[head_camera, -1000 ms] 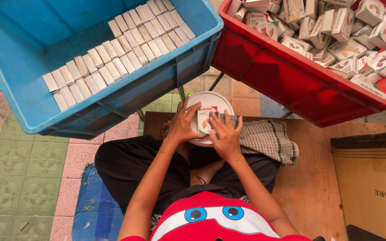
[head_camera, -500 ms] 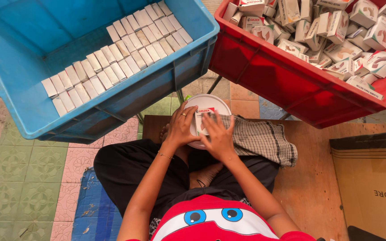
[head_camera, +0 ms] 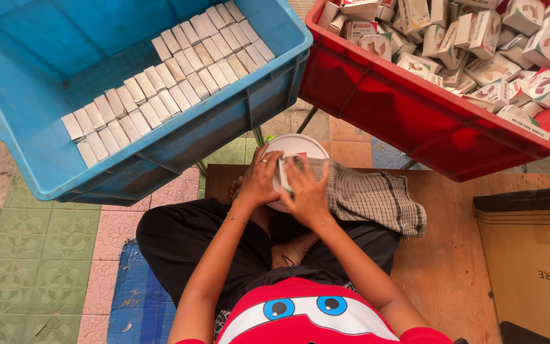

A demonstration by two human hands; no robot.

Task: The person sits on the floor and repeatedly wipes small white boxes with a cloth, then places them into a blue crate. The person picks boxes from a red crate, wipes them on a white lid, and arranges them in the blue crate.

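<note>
Both my hands are closed around a small white carton (head_camera: 284, 173) held over a round white lid (head_camera: 300, 148) in front of my crossed legs. My left hand (head_camera: 258, 181), with a ring and a thin bracelet, grips its left side. My right hand (head_camera: 305, 190) covers its right side and most of the carton is hidden under my fingers. Up left, a blue crate (head_camera: 154, 167) holds neat rows of closed white cartons (head_camera: 167, 79). Up right, a red crate (head_camera: 415, 124) is full of loose flat and open cartons (head_camera: 479, 44).
A checked grey cloth (head_camera: 377, 197) lies on my right thigh. I sit on a wooden board (head_camera: 453, 255) over patterned floor tiles (head_camera: 39, 255). A brown cardboard box (head_camera: 533, 255) stands at the right. A blue mat (head_camera: 138, 299) lies on the left.
My hands stay together on the small carton over the white lid, with the fingers shifting slightly around it. The view has tilted a little; the crates have not moved.
</note>
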